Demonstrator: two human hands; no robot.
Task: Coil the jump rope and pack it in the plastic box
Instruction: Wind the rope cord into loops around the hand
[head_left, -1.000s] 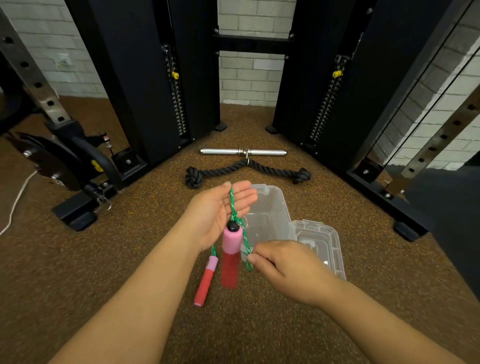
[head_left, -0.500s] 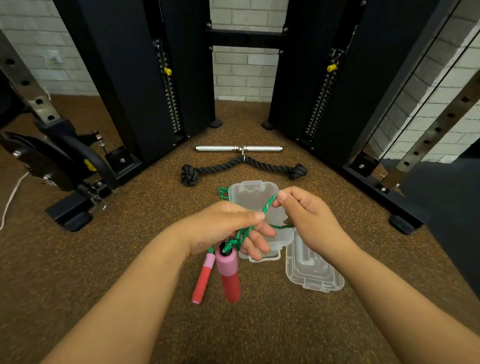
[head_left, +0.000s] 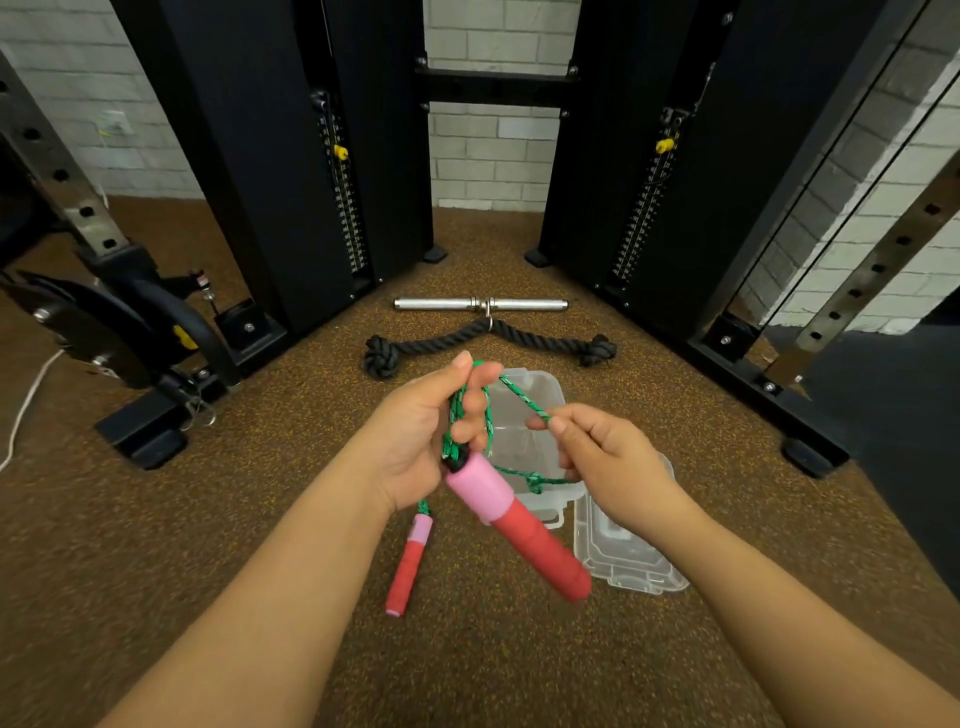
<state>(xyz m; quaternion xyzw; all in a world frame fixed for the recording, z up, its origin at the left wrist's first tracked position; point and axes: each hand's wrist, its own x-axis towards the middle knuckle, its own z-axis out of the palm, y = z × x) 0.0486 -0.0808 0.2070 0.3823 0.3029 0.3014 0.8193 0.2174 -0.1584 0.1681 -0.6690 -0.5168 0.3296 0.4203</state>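
Left hand (head_left: 415, 441) grips the green rope (head_left: 488, 415) loops, right hand (head_left: 602, 457) pinches a strand. Box (head_left: 540, 395) sits right behind, one handle (head_left: 519, 530) dangling below.

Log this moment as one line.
left hand holds green rope loops | right hand pinches strand | plastic box open, empty

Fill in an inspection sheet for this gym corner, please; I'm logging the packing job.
Surface: brown speckled floor.
Job's things: green rope looped round left hand; one handle hanging from it, other handle on floor; box open, lid beside it.
Clutter: steel bar, black rope.
Grippers: right hand pinches rope.
Cables: white cord, far left.
Surroundings: black machine, brick wall.
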